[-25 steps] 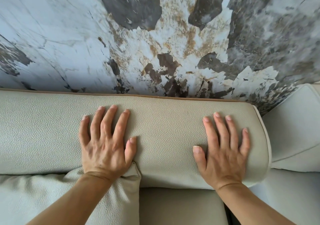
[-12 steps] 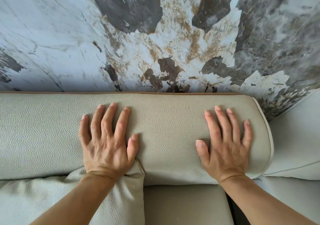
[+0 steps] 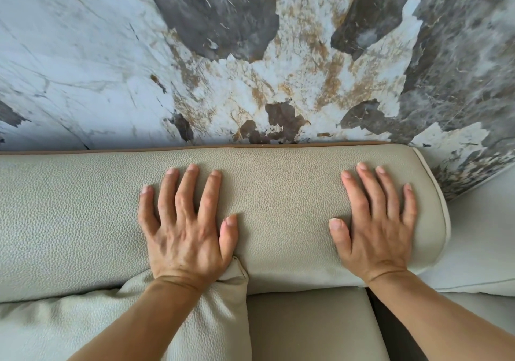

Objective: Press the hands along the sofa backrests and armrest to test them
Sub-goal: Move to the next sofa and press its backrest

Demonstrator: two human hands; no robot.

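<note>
A beige pebbled-leather sofa backrest (image 3: 278,210) runs across the view, with brown piping along its top edge. My left hand (image 3: 186,227) lies flat on it near the middle, palm down, fingers spread. My right hand (image 3: 373,221) lies flat near the backrest's rounded right end, fingers apart too. Both palms rest on the leather and neither hand holds anything. A paler sofa section (image 3: 485,243) adjoins on the right; I cannot tell whether it is an armrest or another backrest.
A loose beige cushion (image 3: 83,327) leans against the backrest under my left forearm. The seat (image 3: 306,327) shows between my arms. A marble-patterned wall (image 3: 223,68) rises directly behind the sofa. A dark gap (image 3: 390,333) separates the seat from the right section.
Both hands stay flat on the same spots of the backrest. The view has shifted slightly, with the backrest's top edge sitting lower in the frame.
</note>
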